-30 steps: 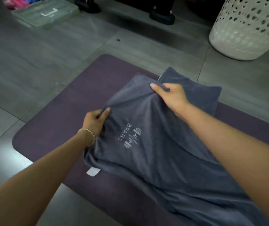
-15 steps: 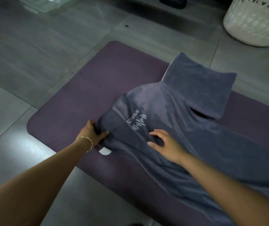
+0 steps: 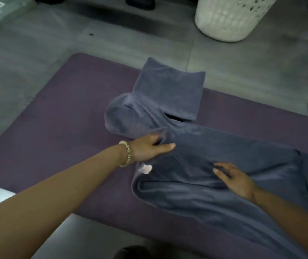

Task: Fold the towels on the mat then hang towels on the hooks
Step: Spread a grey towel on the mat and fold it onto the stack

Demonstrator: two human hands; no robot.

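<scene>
Head view. Grey towel: rumpled across purple mat, far end touching folded towel. Left hand: pinching a fold. Right hand: flat, fingers spread, pressing cloth. Risk: uneven pull probably skews the fold, drags folded towel askew.
</scene>
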